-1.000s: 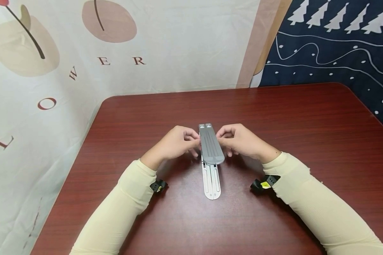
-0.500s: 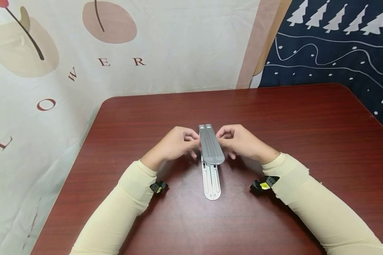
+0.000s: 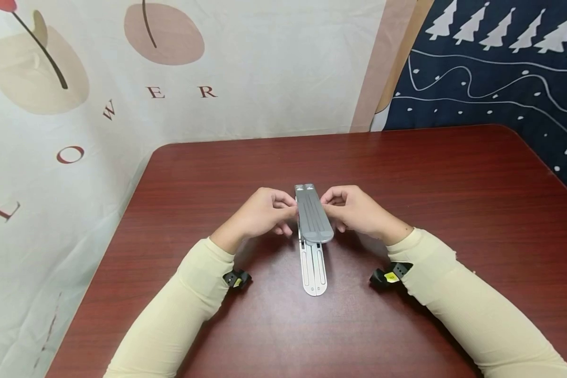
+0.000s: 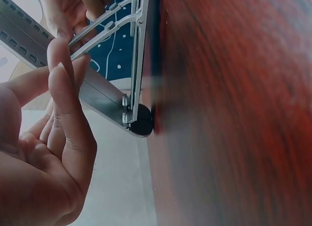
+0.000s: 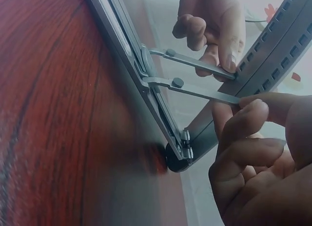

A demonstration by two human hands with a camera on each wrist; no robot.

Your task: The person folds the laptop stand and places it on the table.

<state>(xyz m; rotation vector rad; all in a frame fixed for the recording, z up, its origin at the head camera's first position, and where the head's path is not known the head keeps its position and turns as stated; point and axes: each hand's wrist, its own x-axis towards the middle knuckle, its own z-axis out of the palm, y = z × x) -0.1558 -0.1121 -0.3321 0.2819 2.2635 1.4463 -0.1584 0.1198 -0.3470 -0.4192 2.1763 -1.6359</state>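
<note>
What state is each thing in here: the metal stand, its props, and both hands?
Folding stand: partly open, top plate raised off its base, base flat on the table.
Support struts: swung out, bridging base and top plate.
Left hand: pinching the plate's left edge.
Right hand: pinching its right edge.
</note>
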